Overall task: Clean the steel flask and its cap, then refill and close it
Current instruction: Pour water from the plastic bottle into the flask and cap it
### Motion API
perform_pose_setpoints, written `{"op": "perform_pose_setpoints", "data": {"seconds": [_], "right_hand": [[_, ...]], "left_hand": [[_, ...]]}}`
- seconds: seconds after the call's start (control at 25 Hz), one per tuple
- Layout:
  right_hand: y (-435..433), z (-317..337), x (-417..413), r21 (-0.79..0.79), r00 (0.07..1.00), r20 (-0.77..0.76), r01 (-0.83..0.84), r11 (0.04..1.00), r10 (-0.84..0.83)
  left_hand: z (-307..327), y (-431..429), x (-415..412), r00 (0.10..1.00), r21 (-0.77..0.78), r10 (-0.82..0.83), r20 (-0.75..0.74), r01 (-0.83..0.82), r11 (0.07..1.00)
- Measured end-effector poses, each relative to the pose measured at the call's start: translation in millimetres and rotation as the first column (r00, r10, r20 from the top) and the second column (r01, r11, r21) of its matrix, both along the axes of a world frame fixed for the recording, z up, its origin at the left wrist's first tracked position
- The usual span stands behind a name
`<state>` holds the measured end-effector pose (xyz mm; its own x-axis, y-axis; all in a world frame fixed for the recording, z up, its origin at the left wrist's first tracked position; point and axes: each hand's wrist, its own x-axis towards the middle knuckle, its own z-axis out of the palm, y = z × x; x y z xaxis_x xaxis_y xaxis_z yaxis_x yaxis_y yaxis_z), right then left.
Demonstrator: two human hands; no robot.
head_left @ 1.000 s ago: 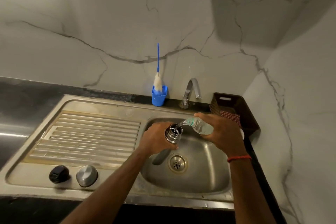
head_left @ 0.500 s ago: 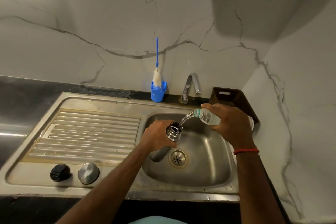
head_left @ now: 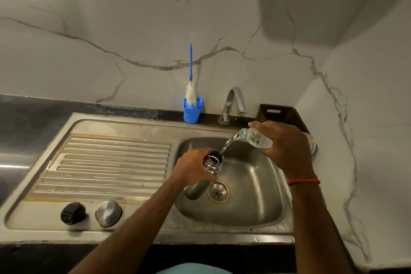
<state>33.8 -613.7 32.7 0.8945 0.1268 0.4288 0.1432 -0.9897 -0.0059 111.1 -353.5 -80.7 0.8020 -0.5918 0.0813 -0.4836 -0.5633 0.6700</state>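
Nearest me, on the flat front ledge of the stainless steel sink unit [head_left: 33, 224], a black round knobbed cap [head_left: 73, 213] and a round brushed-steel lid [head_left: 108, 213] sit side by side. I judge they are parked there to leave the flask's mouth free, though I can't tell from here whether both belong to it.

Beyond them the left hand [head_left: 193, 168] is wrapped round the cylindrical steel flask [head_left: 213, 161], holding it mouth up over the basin by the drain, so spills run away. The right hand [head_left: 287, 144] grasps a clear plastic water bottle [head_left: 255, 138], tilted down just above, and a thin stream of water [head_left: 227, 146] falls into the flask: the refill.

At the back stand a curved chrome tap [head_left: 232, 104], a blue plastic cup [head_left: 192, 111] holding a white-bristled, blue-handled bottle brush [head_left: 190, 93], and a dark brown basket [head_left: 280, 113].

Count: two lids, and one each of flask, bottle, brush, cup, tap and basket.
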Motion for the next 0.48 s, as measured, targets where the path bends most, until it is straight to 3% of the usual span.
{"op": "perform_pose_setpoints", "data": {"seconds": [0.48], "right_hand": [[-2.0,0.2,0.6,0.023,1.0,-0.014,-0.005,1.0,0.005]], "left_hand": [[-7.0,2.1,-0.3,0.999,-0.006,0.02,-0.041,-0.02,1.0]]}}
